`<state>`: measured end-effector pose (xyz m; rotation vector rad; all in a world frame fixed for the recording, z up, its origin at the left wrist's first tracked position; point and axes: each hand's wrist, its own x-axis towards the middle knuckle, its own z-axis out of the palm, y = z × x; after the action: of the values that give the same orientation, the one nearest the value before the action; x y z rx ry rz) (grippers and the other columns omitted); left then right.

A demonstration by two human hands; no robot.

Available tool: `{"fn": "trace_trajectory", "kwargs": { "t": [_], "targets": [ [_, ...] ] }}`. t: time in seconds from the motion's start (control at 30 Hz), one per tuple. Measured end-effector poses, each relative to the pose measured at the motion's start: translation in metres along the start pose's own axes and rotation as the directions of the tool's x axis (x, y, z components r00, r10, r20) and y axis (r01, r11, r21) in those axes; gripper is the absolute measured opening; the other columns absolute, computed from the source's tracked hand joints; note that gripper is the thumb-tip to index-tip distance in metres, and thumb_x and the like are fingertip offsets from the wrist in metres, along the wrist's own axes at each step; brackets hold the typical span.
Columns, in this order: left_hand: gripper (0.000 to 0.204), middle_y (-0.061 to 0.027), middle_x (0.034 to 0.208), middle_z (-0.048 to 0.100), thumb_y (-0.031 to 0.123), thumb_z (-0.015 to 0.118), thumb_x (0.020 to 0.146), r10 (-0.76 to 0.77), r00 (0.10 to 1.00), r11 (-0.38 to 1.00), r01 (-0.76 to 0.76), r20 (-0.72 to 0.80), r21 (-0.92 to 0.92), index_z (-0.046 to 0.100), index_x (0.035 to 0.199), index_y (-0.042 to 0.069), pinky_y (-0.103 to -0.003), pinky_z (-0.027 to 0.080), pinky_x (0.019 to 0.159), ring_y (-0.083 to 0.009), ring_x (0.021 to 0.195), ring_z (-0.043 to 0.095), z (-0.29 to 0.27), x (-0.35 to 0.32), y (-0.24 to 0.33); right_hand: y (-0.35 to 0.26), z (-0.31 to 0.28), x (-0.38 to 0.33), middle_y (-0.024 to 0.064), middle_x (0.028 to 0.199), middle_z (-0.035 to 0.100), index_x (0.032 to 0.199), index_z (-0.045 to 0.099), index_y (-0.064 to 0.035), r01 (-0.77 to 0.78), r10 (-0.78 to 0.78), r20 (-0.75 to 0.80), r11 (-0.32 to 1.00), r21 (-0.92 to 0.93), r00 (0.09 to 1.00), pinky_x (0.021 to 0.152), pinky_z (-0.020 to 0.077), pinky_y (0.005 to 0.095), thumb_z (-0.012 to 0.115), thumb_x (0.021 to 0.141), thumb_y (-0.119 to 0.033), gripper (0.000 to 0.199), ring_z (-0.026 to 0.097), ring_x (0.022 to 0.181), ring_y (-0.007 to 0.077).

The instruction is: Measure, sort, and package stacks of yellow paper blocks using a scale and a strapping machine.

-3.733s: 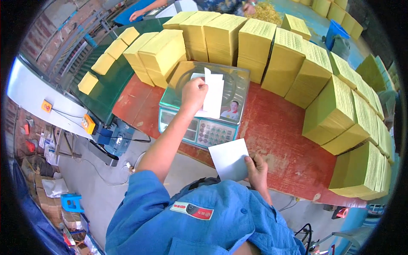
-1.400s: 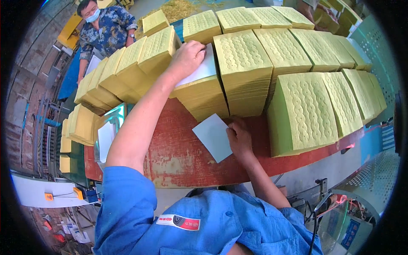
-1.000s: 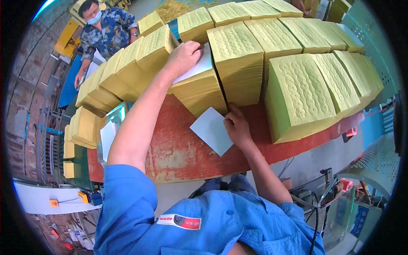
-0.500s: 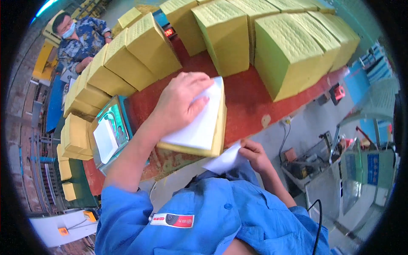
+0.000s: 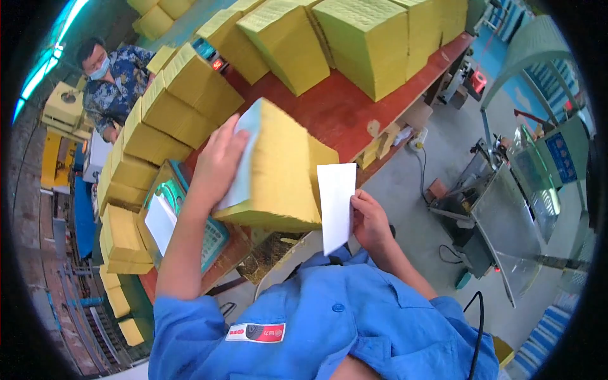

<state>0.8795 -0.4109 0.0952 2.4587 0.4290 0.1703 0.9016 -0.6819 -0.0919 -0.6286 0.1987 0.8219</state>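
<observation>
A thick stack of yellow paper (image 5: 285, 164) stands tilted on the table's near edge. My left hand (image 5: 218, 158) is at its left face, fingers pressed on a white sheet (image 5: 244, 171) that lies against that face. To the right of the stack, my right hand (image 5: 370, 221) pinches a white paper strip (image 5: 337, 206) by its right edge and holds it upright. The strip's left edge is close to the stack's right side; I cannot tell whether they touch.
Yellow stacks (image 5: 358, 47) line the far side of the red table (image 5: 342, 117), curving down the left. A scale (image 5: 212, 244) with white sheets (image 5: 161, 221) on it is beside my left forearm. A masked person (image 5: 114, 82) is at far left. A metal-framed cart (image 5: 513, 221) stands right.
The stack has tipped up, its white-covered face turning from the top to the left under my left hand. My right hand has raised the white strip upright beside the stack.
</observation>
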Motion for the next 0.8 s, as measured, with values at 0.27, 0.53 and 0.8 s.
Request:
{"fn": "trace_trajectory", "kwargs": {
  "t": [0.27, 0.53, 0.8],
  "targets": [
    [0.058, -0.0089, 0.131, 0.054, 0.049, 0.042, 0.100, 0.002, 0.893, 0.125, 0.446, 0.450, -0.886, 0.043, 0.140, 0.007, -0.035, 0.045, 0.098, -0.0206, 0.118, 0.054, 0.172, -0.030, 0.049, -0.100, -0.108, -0.115, 0.0058, 0.095, 0.065, 0.103, 0.057, -0.0045, 0.292, -0.270, -0.178, 0.950, 0.108, 0.946, 0.081, 0.0486, 0.0316, 0.055, 0.093, -0.014, 0.015, 0.062, 0.087, 0.0169],
    [0.058, -0.0083, 0.129, 0.054, 0.050, 0.043, 0.099, 0.389, 0.709, 0.050, 0.622, 0.589, -0.782, 0.041, 0.140, 0.009, -0.036, 0.048, 0.096, -0.0209, 0.115, 0.056, 0.503, -0.086, 0.208, -0.229, -0.332, -0.325, 0.0087, 0.101, 0.064, 0.107, 0.055, -0.0019, 0.552, -0.517, -0.416, 0.833, -0.042, 0.748, 0.086, 0.0514, 0.0330, 0.048, 0.097, -0.014, 0.017, 0.064, 0.094, 0.0178],
    [0.055, -0.0091, 0.136, 0.048, 0.045, 0.041, 0.101, 0.450, 0.633, 0.019, 0.698, 0.630, -0.716, 0.037, 0.142, 0.011, -0.041, 0.045, 0.101, -0.0241, 0.123, 0.050, 0.657, -0.141, 0.380, -0.313, -0.499, -0.440, 0.0042, 0.095, 0.064, 0.096, 0.055, -0.0057, 0.561, -0.457, -0.518, 0.826, 0.053, 0.723, 0.081, 0.0519, 0.0313, 0.051, 0.097, -0.012, 0.008, 0.062, 0.086, 0.0151]
  ]
}}
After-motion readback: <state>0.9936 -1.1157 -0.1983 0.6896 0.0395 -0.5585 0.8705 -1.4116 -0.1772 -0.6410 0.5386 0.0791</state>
